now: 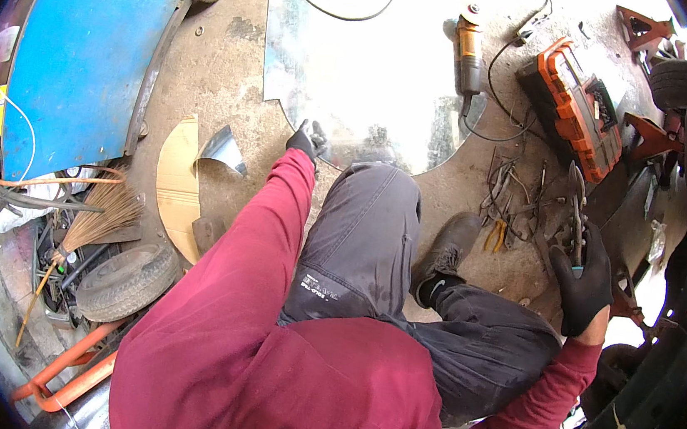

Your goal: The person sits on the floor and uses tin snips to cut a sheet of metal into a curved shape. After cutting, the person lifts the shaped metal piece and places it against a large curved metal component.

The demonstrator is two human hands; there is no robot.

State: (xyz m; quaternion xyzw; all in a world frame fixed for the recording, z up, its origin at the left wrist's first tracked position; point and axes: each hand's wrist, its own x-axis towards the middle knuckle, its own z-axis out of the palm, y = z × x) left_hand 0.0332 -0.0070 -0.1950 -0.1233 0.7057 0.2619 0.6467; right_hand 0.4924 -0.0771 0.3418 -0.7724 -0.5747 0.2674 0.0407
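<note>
A large shiny metal sheet [358, 74] lies on the floor in front of me, with a curved cut along its near edge. My left hand [308, 140], in a dark glove, is closed on that edge beside a notched corner. Raised at my right side, my gloved right hand [583, 282] grips a pair of tin snips [576, 214], their blades pointing away from me and clear of the sheet. An angle grinder [468, 56] lies at the sheet's right edge. A curled metal offcut [225, 150] sits left of my left arm.
An orange and black toolbox [572, 109] stands at the right, near a pile of hand tools and wires [509, 194]. Red jack stands [643, 30] line the far right. At the left are a blue panel [87, 62], a cardboard piece [177, 184], a broom [101, 210] and a tyre [129, 282].
</note>
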